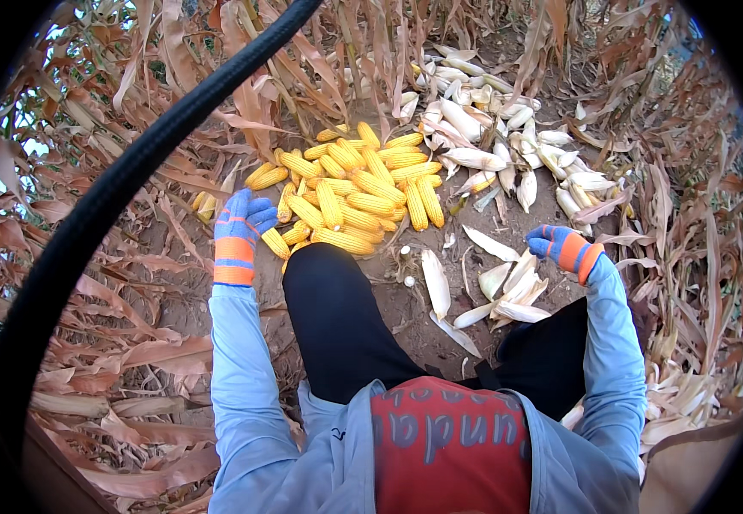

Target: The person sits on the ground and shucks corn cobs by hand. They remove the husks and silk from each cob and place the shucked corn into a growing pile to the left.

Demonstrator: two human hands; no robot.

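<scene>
My left hand, in a blue and orange knit glove, is at the left edge of a pile of husked yellow corn cobs. Its fingers are bent, and whether they hold anything is hard to see. My right hand, in a matching glove, hovers at the right with its fingers curled, above and beside some pale loose corn husks; no cob shows in it. Beyond it, at the upper right, lies a heap of corn ears in pale husks. Part of a yellow cob shows just beyond my left hand.
Dry corn stalks and leaves border the soil on both sides and at the back. Two cut stalk stubs stick up near my knee. A black cable or strap crosses the view at the left.
</scene>
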